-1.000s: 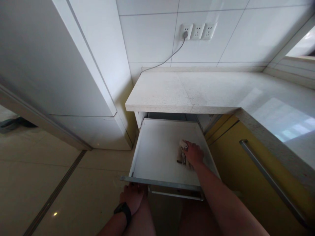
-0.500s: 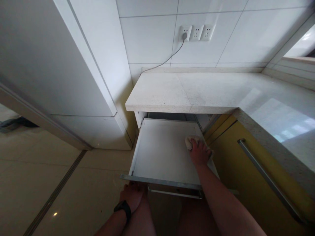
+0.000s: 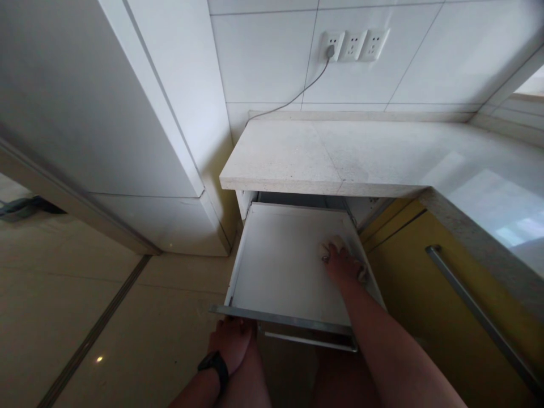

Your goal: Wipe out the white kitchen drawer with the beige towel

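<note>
A white drawer is pulled out from under the pale stone countertop. My right hand lies inside it near the right wall, pressed down on a light cloth that shows at my fingertips. My left hand, with a black watch on the wrist, grips the drawer's metal front edge from below; its fingers curl under the rim.
A tall white cabinet or fridge stands to the left. Yellow cabinet fronts with a long metal handle run along the right. Wall sockets with a plugged-in cable sit above the counter. Beige floor tiles lie at the lower left.
My right hand slid the cloth from the drawer's middle toward its right rear side. The left hand stayed on the front edge. The view shifted slightly.
</note>
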A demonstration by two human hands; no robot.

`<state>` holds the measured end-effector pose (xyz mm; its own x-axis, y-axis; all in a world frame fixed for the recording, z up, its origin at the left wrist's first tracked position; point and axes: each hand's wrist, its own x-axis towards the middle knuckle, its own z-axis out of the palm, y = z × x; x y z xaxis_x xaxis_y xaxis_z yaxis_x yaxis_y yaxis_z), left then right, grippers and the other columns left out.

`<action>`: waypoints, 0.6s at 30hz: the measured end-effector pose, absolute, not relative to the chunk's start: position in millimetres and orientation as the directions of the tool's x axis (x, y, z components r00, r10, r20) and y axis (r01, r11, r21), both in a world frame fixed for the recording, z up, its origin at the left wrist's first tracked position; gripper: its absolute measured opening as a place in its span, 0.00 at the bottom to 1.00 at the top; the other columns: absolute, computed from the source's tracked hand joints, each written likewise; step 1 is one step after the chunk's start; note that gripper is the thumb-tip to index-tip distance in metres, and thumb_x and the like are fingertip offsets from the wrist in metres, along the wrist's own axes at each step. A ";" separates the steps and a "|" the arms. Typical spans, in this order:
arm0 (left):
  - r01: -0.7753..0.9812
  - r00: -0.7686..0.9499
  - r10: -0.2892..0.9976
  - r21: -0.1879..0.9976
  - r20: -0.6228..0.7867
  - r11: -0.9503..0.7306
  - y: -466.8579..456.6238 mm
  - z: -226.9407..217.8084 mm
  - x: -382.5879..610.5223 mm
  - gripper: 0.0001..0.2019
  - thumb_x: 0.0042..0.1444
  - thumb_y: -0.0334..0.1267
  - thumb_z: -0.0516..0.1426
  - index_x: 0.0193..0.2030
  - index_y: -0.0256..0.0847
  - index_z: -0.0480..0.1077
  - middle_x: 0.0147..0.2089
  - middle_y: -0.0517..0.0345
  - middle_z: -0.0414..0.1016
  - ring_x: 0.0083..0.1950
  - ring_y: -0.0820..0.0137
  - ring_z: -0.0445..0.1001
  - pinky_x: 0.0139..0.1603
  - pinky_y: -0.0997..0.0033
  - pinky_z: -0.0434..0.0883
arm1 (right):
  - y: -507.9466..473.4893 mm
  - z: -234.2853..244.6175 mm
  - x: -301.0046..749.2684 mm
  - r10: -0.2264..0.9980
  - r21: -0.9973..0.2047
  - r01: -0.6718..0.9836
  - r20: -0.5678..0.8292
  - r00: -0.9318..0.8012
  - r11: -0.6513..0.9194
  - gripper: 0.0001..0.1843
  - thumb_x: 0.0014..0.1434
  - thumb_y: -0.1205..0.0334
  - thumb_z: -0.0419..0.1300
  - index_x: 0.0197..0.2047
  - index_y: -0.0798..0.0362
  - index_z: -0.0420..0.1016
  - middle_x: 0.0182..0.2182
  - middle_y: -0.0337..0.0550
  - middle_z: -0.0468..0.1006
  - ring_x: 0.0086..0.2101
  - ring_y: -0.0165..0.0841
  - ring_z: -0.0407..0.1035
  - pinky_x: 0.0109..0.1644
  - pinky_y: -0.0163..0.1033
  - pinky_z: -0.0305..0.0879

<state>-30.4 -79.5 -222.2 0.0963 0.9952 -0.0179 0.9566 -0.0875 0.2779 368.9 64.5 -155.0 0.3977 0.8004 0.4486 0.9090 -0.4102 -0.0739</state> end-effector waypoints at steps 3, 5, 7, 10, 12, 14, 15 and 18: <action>0.957 0.037 0.999 0.287 -0.005 -0.034 -76.3 -229.2 -30.6 0.21 0.64 0.47 0.46 0.50 0.44 0.75 0.55 0.46 0.72 0.54 0.54 0.69 0.52 0.53 0.67 | 87.1 -144.6 363.1 0.828 -0.106 0.924 0.416 0.376 -0.367 0.33 0.66 0.44 0.50 0.72 0.39 0.53 0.64 0.61 0.55 0.57 0.57 0.58 0.53 0.68 0.52; 0.956 0.012 1.000 0.292 0.007 -0.013 -74.4 -232.6 -30.6 0.20 0.64 0.48 0.46 0.50 0.45 0.75 0.53 0.49 0.73 0.53 0.54 0.69 0.50 0.52 0.68 | 102.7 -133.9 351.4 0.853 -0.089 0.945 0.409 0.323 -0.315 0.32 0.67 0.45 0.49 0.72 0.38 0.54 0.64 0.60 0.56 0.57 0.56 0.57 0.54 0.68 0.51; 0.954 0.019 1.000 0.300 0.015 -0.023 -73.0 -234.6 -30.8 0.20 0.63 0.48 0.46 0.49 0.46 0.75 0.51 0.50 0.73 0.53 0.54 0.69 0.51 0.53 0.68 | 117.2 -121.8 333.3 0.874 -0.064 0.961 0.405 0.270 -0.268 0.30 0.68 0.46 0.48 0.71 0.38 0.55 0.64 0.59 0.57 0.57 0.55 0.57 0.54 0.69 0.50; 0.947 0.028 0.999 0.319 0.028 -0.036 -71.4 -237.4 -31.8 0.19 0.64 0.48 0.46 0.49 0.45 0.75 0.51 0.51 0.74 0.54 0.56 0.69 0.53 0.55 0.67 | 137.0 -105.2 299.2 0.898 -0.041 0.978 0.389 0.206 -0.206 0.30 0.68 0.46 0.48 0.71 0.39 0.57 0.62 0.58 0.58 0.57 0.55 0.57 0.55 0.68 0.50; 0.945 0.035 0.998 0.324 0.051 -0.049 -70.1 -240.2 -33.0 0.19 0.64 0.47 0.46 0.49 0.44 0.75 0.52 0.51 0.74 0.56 0.56 0.68 0.55 0.55 0.67 | 149.4 -97.1 275.5 0.913 -0.024 0.988 0.378 0.151 -0.153 0.31 0.68 0.48 0.49 0.72 0.40 0.56 0.64 0.58 0.57 0.58 0.56 0.55 0.56 0.68 0.48; 0.943 0.038 0.998 0.329 0.058 -0.055 -68.6 -243.2 -34.5 0.19 0.64 0.46 0.47 0.48 0.44 0.75 0.52 0.51 0.74 0.57 0.57 0.68 0.56 0.56 0.66 | 160.5 -91.7 252.3 0.926 -0.014 0.995 0.364 0.095 -0.097 0.31 0.67 0.51 0.49 0.72 0.39 0.55 0.65 0.57 0.57 0.59 0.56 0.54 0.57 0.69 0.47; 0.941 0.037 0.998 0.333 0.055 -0.053 -67.7 -244.4 -35.1 0.18 0.64 0.46 0.47 0.47 0.44 0.75 0.52 0.51 0.74 0.56 0.57 0.69 0.56 0.56 0.66 | 165.3 -89.8 241.0 0.931 -0.011 0.998 0.358 0.069 -0.070 0.30 0.68 0.52 0.49 0.72 0.39 0.55 0.65 0.56 0.57 0.59 0.56 0.54 0.57 0.69 0.47; 0.938 0.016 0.999 0.345 0.042 -0.029 -65.8 -245.5 -35.9 0.17 0.64 0.47 0.48 0.45 0.44 0.76 0.51 0.52 0.75 0.55 0.57 0.70 0.55 0.54 0.67 | 174.0 -87.1 208.1 0.942 -0.006 0.999 0.333 -0.029 0.033 0.31 0.67 0.53 0.50 0.72 0.39 0.55 0.66 0.54 0.58 0.60 0.56 0.52 0.58 0.67 0.46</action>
